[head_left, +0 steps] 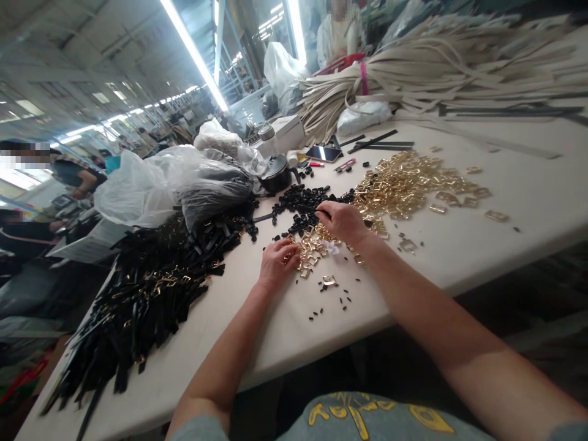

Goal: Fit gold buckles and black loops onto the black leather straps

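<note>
My right hand (343,222) is closed around a thin black strap (309,209), which sticks out to the left of the fingers; a dark end shows on the other side of the hand. My left hand (277,263) rests low on the table, fingers curled together at the edge of a small heap of gold buckles (311,250). What its fingertips hold, if anything, is hidden. Just beyond both hands lies a pile of small black pieces (301,202). A lone gold buckle (329,281) and several tiny black bits (342,301) lie nearer to me.
A larger pile of gold buckles (399,184) spreads to the right. Black straps with buckles (151,300) are heaped at left, below plastic bags (184,184). A black lidded pot (277,174), a phone (324,153) and bundled beige strips (413,67) stand farther back.
</note>
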A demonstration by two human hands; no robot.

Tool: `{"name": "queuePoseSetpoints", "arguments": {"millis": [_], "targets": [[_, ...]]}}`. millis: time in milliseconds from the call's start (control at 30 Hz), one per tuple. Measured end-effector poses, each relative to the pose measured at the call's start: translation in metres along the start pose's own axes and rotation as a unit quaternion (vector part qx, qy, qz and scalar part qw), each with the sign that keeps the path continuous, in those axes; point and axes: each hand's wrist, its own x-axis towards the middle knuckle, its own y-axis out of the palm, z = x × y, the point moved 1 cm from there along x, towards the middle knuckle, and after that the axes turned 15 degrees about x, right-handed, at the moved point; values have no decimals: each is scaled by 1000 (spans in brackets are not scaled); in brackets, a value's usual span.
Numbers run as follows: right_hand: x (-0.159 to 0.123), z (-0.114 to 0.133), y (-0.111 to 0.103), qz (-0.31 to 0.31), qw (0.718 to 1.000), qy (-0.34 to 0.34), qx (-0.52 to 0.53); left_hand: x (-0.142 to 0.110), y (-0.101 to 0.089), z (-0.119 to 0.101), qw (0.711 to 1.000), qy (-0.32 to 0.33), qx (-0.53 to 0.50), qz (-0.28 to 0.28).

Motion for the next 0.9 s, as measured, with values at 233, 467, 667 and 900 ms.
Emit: {"name": "queuePoseSetpoints", "arguments": {"millis": [233, 467, 667, 900], "targets": [[-2, 7, 6, 32, 999, 12, 9, -20, -19, 17, 996, -86, 21, -31], [0, 9, 0, 41, 997, 61, 29, -21, -31, 20, 975, -200, -26, -91], [-3, 19, 0, 72, 993, 57, 71, -18, -31, 2, 864, -361, -331, -119], [-10, 28, 9, 170, 968, 34, 179, -15, -29, -4, 766, -409, -479, -129]]}}
